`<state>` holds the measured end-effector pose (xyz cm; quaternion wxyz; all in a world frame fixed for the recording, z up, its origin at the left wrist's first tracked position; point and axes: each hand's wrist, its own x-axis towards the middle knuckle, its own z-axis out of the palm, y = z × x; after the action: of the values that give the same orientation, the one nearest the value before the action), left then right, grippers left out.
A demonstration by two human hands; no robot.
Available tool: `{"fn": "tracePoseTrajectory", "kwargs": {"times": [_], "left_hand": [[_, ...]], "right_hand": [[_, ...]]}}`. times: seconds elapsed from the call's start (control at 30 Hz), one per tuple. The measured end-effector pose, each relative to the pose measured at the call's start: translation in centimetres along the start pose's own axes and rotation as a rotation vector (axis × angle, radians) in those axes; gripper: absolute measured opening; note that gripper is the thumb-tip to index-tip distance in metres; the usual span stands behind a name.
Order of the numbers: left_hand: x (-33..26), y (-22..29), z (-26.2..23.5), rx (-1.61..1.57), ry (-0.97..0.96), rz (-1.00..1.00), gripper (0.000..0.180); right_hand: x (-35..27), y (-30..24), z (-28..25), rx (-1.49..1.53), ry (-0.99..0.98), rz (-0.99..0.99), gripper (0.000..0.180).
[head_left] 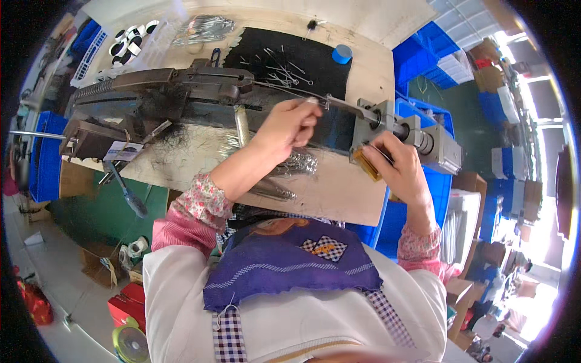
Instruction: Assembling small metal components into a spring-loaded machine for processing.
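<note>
Nearest the camera, a purple apron bib with a small checked diamond patch is seen over white clothing. On the floor at lower left, a red box and a round yellow-green disc are seen, with a brown cardboard box just beyond them.

Above the bib, a wooden table is reached over by both forearms in pink floral sleeves. The right hand is closed around a small yellow-brown block at the grey metal end fitting of a long machine. The left hand is pinched shut, thumb against fingertips, on a thin metal wire that runs along the machine's dark bar. Bundles of shiny wires lie on the table just under the left hand.

At the machine's left end, a white label with a blue strip is fixed beside tufts of black fibre. Farther off, a black mat strewn with loose pins is seen, with a blue roll of tape at its right edge. Blue plastic crates are stacked to the right of the table, and brown cartons stand beyond them.
</note>
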<state>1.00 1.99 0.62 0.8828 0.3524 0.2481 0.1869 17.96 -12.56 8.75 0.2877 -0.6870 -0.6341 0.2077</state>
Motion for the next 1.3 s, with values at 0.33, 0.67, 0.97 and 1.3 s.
{"fn": "tracePoseTrajectory", "kwargs": {"times": [0.33,0.67,0.97,1.3], "left_hand": [[-1.1,-0.2,0.5,0.033,0.452,0.357,0.021],[-1.4,-0.5,0.2,0.015,0.402,0.368,0.029],[-1.5,1.6,0.8,-0.737,0.034,0.23,0.08],[-2.6,1.0,-0.3,-0.758,0.017,0.357,0.072]], "right_hand": [[14.0,1.1,5.7,-0.218,0.0,-0.481,0.017],[15.5,-0.2,3.2,0.476,-0.488,0.081,0.033],[16.3,-0.2,1.7,-0.304,-0.303,-0.428,0.033],[13.2,-2.7,5.1,0.041,0.115,-0.36,0.017]]}}
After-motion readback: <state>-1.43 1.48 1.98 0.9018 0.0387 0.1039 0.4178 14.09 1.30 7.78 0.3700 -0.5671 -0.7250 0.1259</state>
